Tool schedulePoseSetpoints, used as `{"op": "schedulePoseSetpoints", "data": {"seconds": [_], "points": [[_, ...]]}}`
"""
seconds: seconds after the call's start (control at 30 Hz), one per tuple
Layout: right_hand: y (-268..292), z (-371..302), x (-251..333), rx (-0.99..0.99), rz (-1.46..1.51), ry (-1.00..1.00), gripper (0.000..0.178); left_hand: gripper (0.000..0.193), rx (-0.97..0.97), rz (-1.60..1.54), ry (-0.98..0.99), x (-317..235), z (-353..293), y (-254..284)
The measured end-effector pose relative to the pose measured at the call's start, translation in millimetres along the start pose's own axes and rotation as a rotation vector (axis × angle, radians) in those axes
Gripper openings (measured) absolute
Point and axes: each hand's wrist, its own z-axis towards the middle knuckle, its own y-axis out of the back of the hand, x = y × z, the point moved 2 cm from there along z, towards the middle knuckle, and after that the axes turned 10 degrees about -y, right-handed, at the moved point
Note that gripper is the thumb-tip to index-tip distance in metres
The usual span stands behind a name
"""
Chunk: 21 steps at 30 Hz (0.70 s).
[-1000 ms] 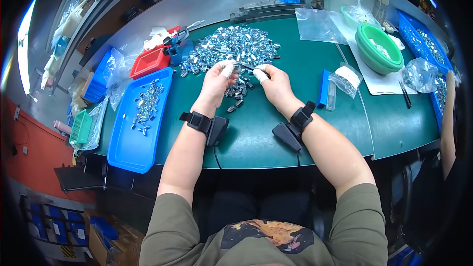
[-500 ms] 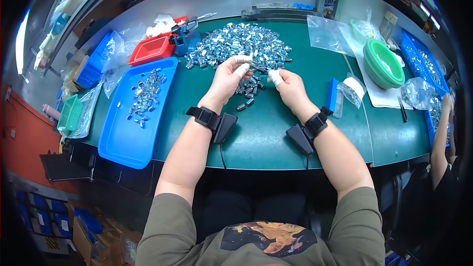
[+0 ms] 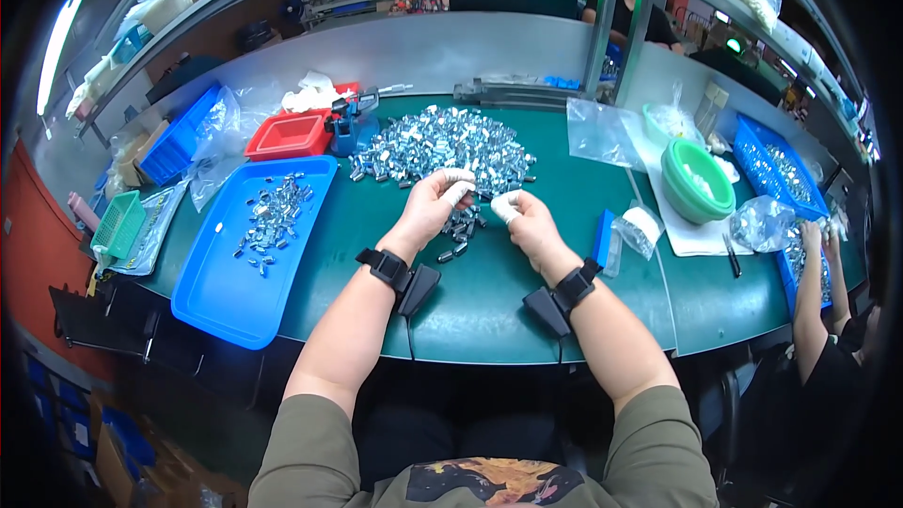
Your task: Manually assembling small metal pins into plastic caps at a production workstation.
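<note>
A heap of small shiny metal cylindrical parts [image 3: 442,141] covers the far middle of the green table. At its near edge my left hand [image 3: 431,212] is closed in a pinch, with white covers on thumb and finger. Just to the right, my right hand [image 3: 531,226] is closed too, its covered fingertips pressed together a short gap away. Whatever either pinch holds is too small or hidden to make out. Under and between the hands lies a short trail of loose metal parts [image 3: 461,230]. Black devices are strapped to both wrists.
To the left, a blue tray [image 3: 221,306] holds several metal parts, with a red tray [image 3: 287,136] behind. A green bowl [image 3: 696,193], small blue box [image 3: 602,237] and black pen [image 3: 733,256] are right. A co-worker's hands [image 3: 818,233] reach into a blue bin at far right.
The view has tilted up, so the table sits lower in it and people beyond the partition show. Both hands stay by the heap, still pinched, with little movement between them.
</note>
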Motion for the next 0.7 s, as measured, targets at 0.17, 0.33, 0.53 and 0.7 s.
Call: {"op": "schedulePoseSetpoints", "data": {"seconds": [0.17,0.33,0.53,0.7], "points": [[0.7,0.8,-0.4,-0.050,-0.128,0.381,0.013,0.016,-0.017,0.001,0.044,2.8,-3.4,-0.7],[3.1,-11.1,15.4,0.077,-0.041,-0.058,0.014,0.015,-0.023,-0.053,0.001,-4.5,-1.8,-2.7],[0.7,-2.8,4.7,0.097,0.035,-0.114,0.015,0.015,-0.011,0.007,0.112,-3.4,0.4,0.0],[3.3,-6.2,10.1,-0.008,-0.078,0.150,0.015,0.015,0.025,-0.062,0.059,-5.4,-3.3,-4.5]]}}
